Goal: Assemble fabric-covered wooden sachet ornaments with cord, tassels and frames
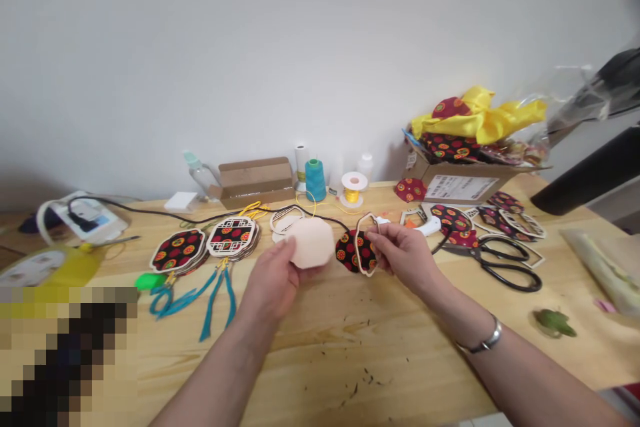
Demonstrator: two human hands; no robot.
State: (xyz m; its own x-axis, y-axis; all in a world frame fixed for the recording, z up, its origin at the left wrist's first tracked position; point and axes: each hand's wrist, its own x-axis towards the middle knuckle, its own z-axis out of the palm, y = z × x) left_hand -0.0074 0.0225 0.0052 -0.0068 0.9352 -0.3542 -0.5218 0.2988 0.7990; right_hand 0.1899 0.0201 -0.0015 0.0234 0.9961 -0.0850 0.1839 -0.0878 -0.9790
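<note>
My left hand (pixel 274 275) grips a plain pale octagonal panel (pixel 313 242) by its left edge, thumb on its face. Between the closed fingers of my right hand (pixel 403 250) is a thin wooden frame (pixel 358 247), held up on edge. Dark patterned fabric (pixel 346 250) with red and orange flowers shows behind and through that frame. Left of my hands lie two stacks of fabric-faced ornaments, one with a lattice front (pixel 231 237) and one plainer (pixel 179 250), with teal tassels (pixel 217 303) hanging toward me. A white glue gun (pixel 429 225) lies behind my right hand.
Black-handled scissors (pixel 505 260), more frames and fabric pieces lie at right, before a cardboard box (pixel 455 180) heaped with cloth. Along the wall stand teal thread (pixel 315 180), a yellow cord spool (pixel 354 191) and an open carton (pixel 257 183). A black cable (pixel 150 213) crosses the table.
</note>
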